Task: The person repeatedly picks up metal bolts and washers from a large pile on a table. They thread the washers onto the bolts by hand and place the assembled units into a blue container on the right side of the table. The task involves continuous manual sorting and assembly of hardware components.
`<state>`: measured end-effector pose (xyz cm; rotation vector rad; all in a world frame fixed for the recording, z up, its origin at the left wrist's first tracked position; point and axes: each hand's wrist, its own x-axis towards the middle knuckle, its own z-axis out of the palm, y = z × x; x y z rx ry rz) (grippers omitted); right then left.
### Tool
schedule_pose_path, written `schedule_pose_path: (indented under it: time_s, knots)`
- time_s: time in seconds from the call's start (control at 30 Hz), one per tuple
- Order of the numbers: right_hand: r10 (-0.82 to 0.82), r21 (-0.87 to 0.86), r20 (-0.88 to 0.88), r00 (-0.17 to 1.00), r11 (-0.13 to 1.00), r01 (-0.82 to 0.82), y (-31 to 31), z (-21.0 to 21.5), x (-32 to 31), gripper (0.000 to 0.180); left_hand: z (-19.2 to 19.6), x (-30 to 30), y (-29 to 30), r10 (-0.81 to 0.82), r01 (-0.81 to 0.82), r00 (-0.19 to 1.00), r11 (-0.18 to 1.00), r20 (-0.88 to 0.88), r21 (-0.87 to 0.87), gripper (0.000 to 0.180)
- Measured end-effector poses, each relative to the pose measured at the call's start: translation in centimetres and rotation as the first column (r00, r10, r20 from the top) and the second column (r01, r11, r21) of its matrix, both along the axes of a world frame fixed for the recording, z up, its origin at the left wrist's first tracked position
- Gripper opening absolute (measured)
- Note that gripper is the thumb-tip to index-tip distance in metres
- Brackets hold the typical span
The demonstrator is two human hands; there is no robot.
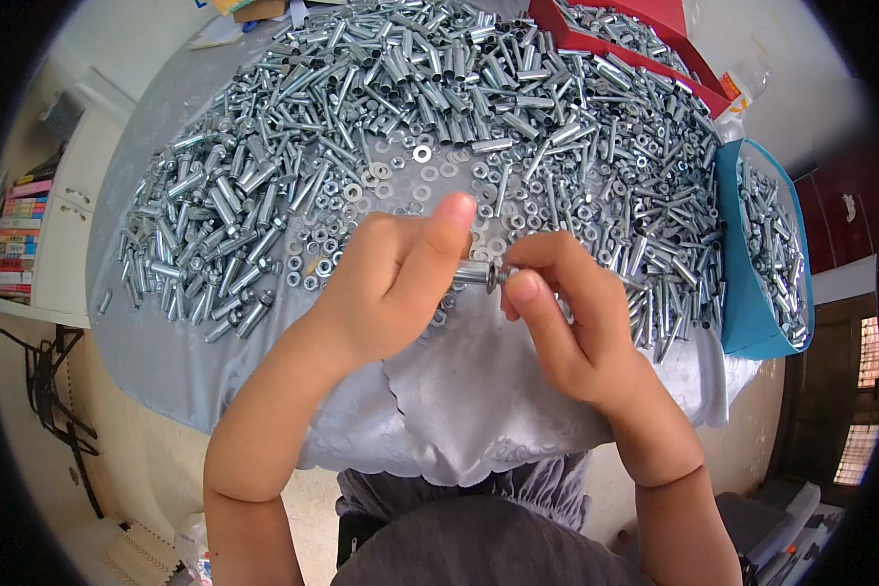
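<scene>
Round table under a grey cloth, heaped almost edge to edge with bright metal sleeves, bolts, nuts and washers; white shelf with books at far left, red tray of more parts at the top right, blue bin of finished-looking pieces at the right rim

Nearer in, over the bare patch of cloth at the table's front edge: left hand curled closed around a short metal sleeve, thumb raised, only the sleeve's end showing past the fingers

Right hand meeting it, thumb and forefinger pinched shut on a small nut or washer at that sleeve's end, touching it

Judged as the fitting step of an assembly: small part being seated or threaded onto the piece. Seemingly called for next: steady grip on the left, fine twisting on the right, axes kept in line to avoid cross-threading or dropping the part into the pile
</scene>
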<state>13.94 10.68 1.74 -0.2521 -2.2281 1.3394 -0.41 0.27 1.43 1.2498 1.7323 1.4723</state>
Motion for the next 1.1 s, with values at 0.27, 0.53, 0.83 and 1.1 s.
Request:
schedule_pose_path:
  time_s: [0.27,0.53,0.83,1.1]
  knots:
    - [0.133,0.082,0.079,0.988,0.987,-0.139,0.7,0.5,0.4,0.02,-0.2,-0.1,-0.1,-0.02,0.022,0.996,1.0,-0.085,0.022,0.051]
    - [0.091,-0.013,0.144,0.985,0.996,-0.09,1.0,1.2,0.3,0.033,-0.2,-0.1,-0.1,-0.062,0.064,0.995,0.998,-0.078,0.024,0.05]
    - [0.142,-0.036,0.177,0.974,0.99,-0.137,1.4,0.9,0.5,0.032,-0.7,-0.1,0.1,-0.121,0.127,0.986,0.991,-0.113,0.047,0.05]
    - [0.149,0.007,0.033,0.988,0.989,-0.149,0.8,0.5,0.0,0.027,-0.2,-0.4,0.0,-0.178,0.185,0.969,0.983,-0.171,0.021,0.049]
